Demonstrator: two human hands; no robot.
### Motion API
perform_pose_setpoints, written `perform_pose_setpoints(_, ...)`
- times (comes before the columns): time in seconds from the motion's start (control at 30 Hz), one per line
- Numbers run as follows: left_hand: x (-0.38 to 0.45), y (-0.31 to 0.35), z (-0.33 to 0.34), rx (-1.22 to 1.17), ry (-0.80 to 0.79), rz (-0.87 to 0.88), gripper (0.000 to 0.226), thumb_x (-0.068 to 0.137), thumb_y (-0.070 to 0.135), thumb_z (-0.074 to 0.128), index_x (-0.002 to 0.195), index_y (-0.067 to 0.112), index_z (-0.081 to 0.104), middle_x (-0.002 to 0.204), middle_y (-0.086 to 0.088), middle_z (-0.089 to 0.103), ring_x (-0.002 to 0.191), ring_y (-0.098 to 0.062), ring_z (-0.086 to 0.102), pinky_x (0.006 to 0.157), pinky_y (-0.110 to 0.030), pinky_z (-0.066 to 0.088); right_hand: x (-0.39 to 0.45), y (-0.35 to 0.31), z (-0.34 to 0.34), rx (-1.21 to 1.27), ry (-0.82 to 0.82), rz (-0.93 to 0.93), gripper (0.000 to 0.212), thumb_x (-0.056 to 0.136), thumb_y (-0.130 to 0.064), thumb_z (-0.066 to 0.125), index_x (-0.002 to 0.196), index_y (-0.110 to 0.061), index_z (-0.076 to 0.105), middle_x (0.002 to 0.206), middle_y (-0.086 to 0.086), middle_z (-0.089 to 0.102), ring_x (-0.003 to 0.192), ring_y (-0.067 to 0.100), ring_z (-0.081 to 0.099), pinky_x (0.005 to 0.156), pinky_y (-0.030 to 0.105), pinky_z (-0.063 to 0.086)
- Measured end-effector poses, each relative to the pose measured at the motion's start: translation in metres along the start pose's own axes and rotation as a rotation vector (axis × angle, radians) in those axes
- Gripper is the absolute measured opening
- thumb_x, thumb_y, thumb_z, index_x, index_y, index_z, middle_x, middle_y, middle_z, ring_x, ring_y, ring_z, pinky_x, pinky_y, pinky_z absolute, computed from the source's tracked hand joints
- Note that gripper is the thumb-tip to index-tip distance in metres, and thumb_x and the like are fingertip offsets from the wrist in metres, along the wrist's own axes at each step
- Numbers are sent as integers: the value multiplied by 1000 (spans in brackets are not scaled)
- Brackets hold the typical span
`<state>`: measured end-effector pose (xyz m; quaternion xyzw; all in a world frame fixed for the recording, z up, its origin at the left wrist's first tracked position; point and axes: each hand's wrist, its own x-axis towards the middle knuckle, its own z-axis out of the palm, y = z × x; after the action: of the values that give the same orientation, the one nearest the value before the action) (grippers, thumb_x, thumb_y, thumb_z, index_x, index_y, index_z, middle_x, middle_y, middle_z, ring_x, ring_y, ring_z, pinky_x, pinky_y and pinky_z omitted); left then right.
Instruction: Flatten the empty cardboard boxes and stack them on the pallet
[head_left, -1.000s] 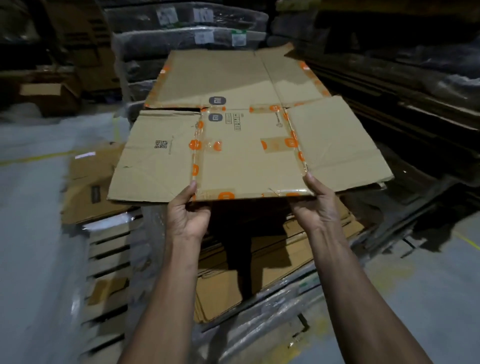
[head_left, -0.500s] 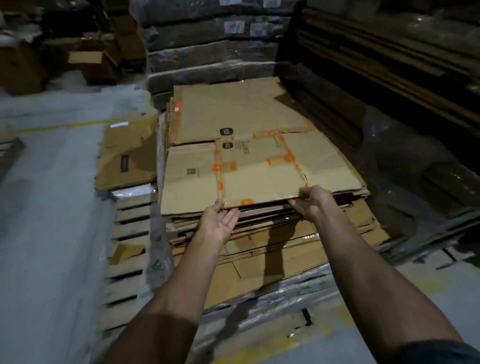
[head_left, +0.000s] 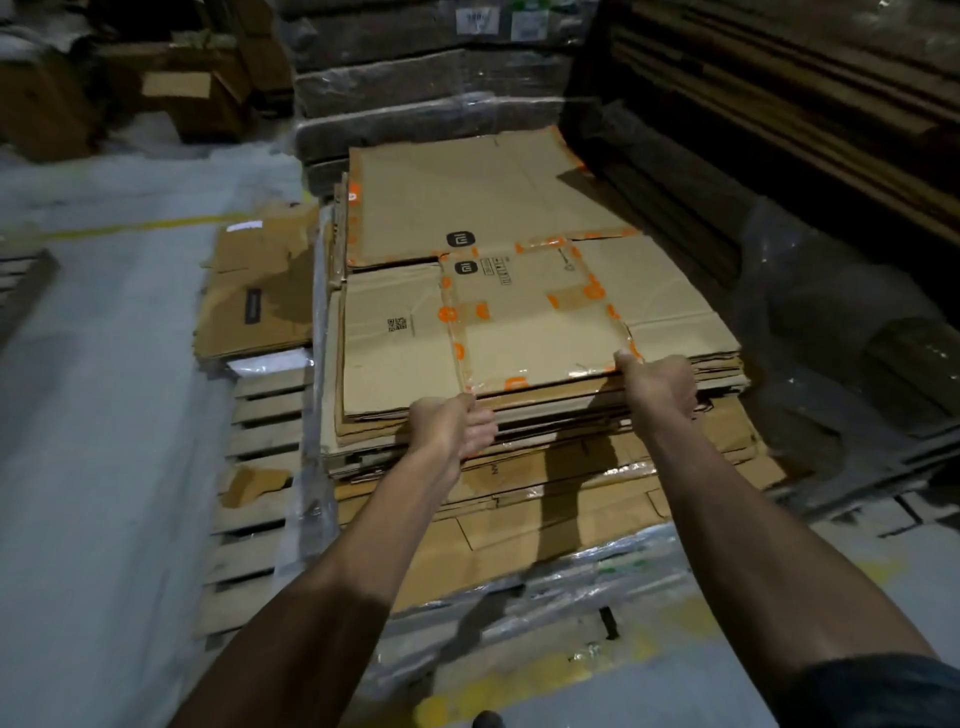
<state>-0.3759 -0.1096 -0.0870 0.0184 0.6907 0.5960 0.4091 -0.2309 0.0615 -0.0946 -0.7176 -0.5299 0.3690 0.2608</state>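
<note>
**Flat box down on the stack, both hands at its near edge**

While I lean over the pallet (head_left: 270, 410), the flattened box (head_left: 540, 317) lies on top of the cardboard stack (head_left: 519, 457), its near edge lined up roughly with the sheets beneath. Left of the stack, bare pallet slats show, with another flattened sheet (head_left: 260, 291) lying further back, and past that the grey floor (head_left: 93, 415) is open. To the right, plastic wrap (head_left: 810, 332) and dark timber crowd close, so little room there. Behind, wrapped bales (head_left: 431, 88) wall off the far edge.

My left hand (head_left: 454, 426) is curled at the near corner by the orange tape, fingers tucked under the top sheet's edge, gripping it. My right hand (head_left: 657, 384) is curled too, thumb on top of the sheet, fingers wrapped under its front edge.
</note>
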Motion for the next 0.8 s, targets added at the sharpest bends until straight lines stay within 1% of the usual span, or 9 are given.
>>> perform_pose_setpoints(0.07, -4, 0, -2, 507, 135, 327, 23, 100, 26, 57, 94, 8, 69, 82, -4, 73, 63, -13, 64, 49, -25, 51, -10, 2, 4, -197, 81, -223, 46, 90, -45, 68, 119, -12, 53, 107, 6, 61, 92, 22, 59, 80, 42, 52)
perform_pose_setpoints(0.1, -3, 2, -3, 784, 201, 521, 21, 100, 30, 56, 97, 13, 68, 88, 0, 70, 72, -13, 61, 54, -26, 48, -13, 3, 8, -287, 94, -392, 48, 91, -45, 67, 126, -16, 50, 116, 7, 57, 101, 22, 54, 87, 40, 48)
perform_pose_setpoints(0.17, 7, 5, -5, 1164, 229, 810, 27, 99, 38, 54, 118, 21, 63, 113, 1, 64, 101, -16, 55, 78, -31, 49, -17, 4, 14, -496, 34, -713, 62, 90, -55, 64, 140, -24, 43, 140, 10, 44, 129, 27, 42, 109, 46, 33)
perform_pose_setpoints(0.2, 17, 4, -8, 1285, 194, 867, 39, 99, 43, 52, 132, 23, 57, 129, -2, 58, 118, -19, 49, 93, -35, 47, -18, 3, 15, -600, -44, -808, 70, 89, -62, 61, 147, -29, 39, 153, 11, 32, 142, 31, 29, 118, 51, 21)
perform_pose_setpoints(0.27, 35, 5, -14, 1473, 109, 840, 60, 98, 55, 46, 151, 27, 36, 156, -8, 36, 145, -28, 27, 116, -46, 27, -12, 1, 19, -764, -215, -904, 79, 89, -70, 53, 154, -38, 24, 167, 8, 5, 154, 32, -1, 120, 56, -3)
perform_pose_setpoints(0.3, 43, 5, -16, 1546, 65, 804, 68, 97, 61, 41, 155, 30, 24, 163, -10, 22, 151, -31, 14, 121, -49, 16, -9, 1, 19, -819, -282, -926, 80, 89, -72, 49, 156, -41, 18, 168, 7, -3, 154, 33, -10, 119, 57, -7)
perform_pose_setpoints(0.4, 60, 6, -22, 1663, -51, 746, 78, 94, 74, 27, 158, 37, 2, 167, -11, -2, 153, -34, -4, 121, -55, 1, -3, -2, 21, -910, -388, -957, 83, 90, -76, 41, 157, -43, 7, 168, 5, -8, 153, 33, -11, 119, 62, -7)
perform_pose_setpoints(0.67, 69, 16, -18, 1709, -71, 706, 71, 97, 68, 25, 157, 39, 2, 167, -11, 1, 153, -36, 1, 121, -58, 8, -2, -16, 25, -942, -394, -952, 72, 93, -68, 46, 154, -41, 19, 167, 6, 8, 153, 35, 5, 119, 66, 6)
perform_pose_setpoints(0.8, 51, 16, -10, 1672, -52, 743, 66, 100, 59, 33, 157, 29, 18, 165, -12, 15, 150, -35, 14, 119, -56, 16, -19, -11, 23, -826, -327, -906, 59, 96, -60, 50, 147, -36, 33, 162, 6, 22, 151, 31, 16, 120, 63, 10)
